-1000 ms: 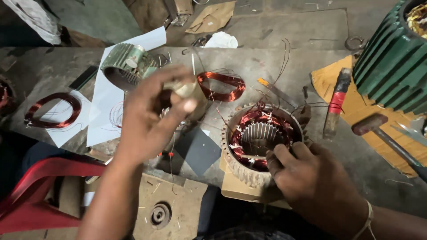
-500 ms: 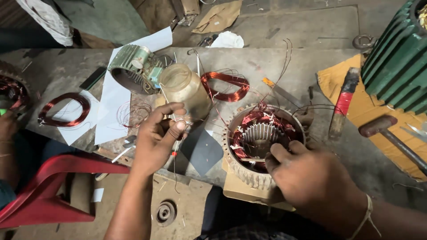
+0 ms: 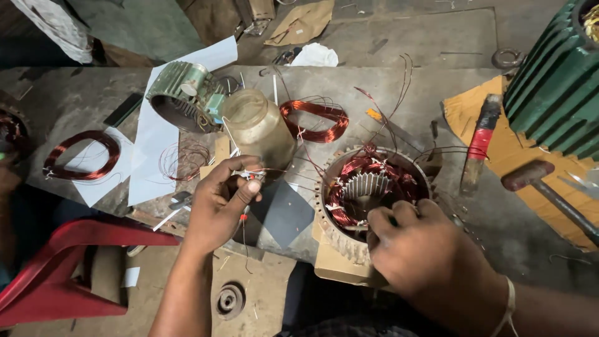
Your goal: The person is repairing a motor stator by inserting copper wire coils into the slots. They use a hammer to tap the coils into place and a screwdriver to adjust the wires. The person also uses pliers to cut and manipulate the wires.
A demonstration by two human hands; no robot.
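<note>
L hand grip pinched on thin wire running R to stator at table's near edge; R hand grip clamped on its windings.

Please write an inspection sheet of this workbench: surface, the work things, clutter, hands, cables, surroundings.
Surface: grey workbench, dusty, partly covered by white paper sheets.
Job's things: stator with copper windings, on cardboard at the front edge; thin wires.
Clutter: plastic jar, copper coils, small motor housing, hammer, red-handled tool.
Hands: left hand pinches the thin wires; right hand rests on the stator rim.
Cables: loose winding leads rise from the stator.
Surroundings: red chair, green motor.
</note>
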